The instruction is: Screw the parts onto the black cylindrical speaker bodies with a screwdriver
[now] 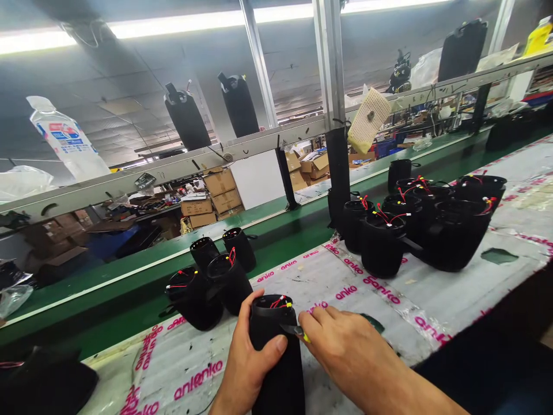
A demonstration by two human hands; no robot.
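Plainly, the left hand is curled around a black cylinder, its thumb across the front and its other fingers mostly hidden behind. The cylinder stands slightly tilted at the middle front, over the white table cover, its lower end cut off by the bottom of the view. Red wires show in its top. The right hand, fingers bent tight, grips a small tool against the strap at the rim; its fingers hide most of it, leaving a grey end and a bit of yellow, so its kind is hard to tell.

More cylinders crowd together at the right, overlapping too much to count surely. A dark thing at lower left is cut off.

Pink writing on the cover repeats "anko", overlapping into something like "anlenko" left of the left hand. The clear bottle has a red and blue label, its words unreadable; print on the cardboard boxes is too small.
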